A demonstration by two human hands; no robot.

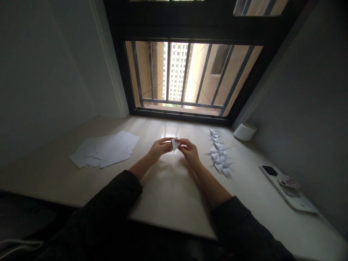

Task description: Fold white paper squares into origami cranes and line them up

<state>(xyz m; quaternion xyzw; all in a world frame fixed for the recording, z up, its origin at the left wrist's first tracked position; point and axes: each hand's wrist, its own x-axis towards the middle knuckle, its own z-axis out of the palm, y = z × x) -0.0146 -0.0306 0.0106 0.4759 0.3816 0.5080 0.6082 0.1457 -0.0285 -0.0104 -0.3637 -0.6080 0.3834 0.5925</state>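
Between my hands is a small piece of folded white paper (pixel 174 144), raised a little above the pale tabletop (pixel 171 203). My left hand (pixel 158 149) pinches it from the left side, fingers closed. From the right, the fingers of my right hand (pixel 189 149) are closed on its other edge. The fold looks pointed, roughly triangular; its finer creases are too small to make out. To the right of my right hand lie several folded white paper cranes (pixel 219 156) in a cluster. Off to the left is a spread stack of white paper sheets (pixel 111 148).
A phone (pixel 288 188) with a decorated grip on its back lies at the right by the wall. Behind it a white cylindrical object (pixel 245 131) rests against the wall. A dark-framed window (pixel 179 117) with bars stands at the back. The table's front edge runs near my forearms.
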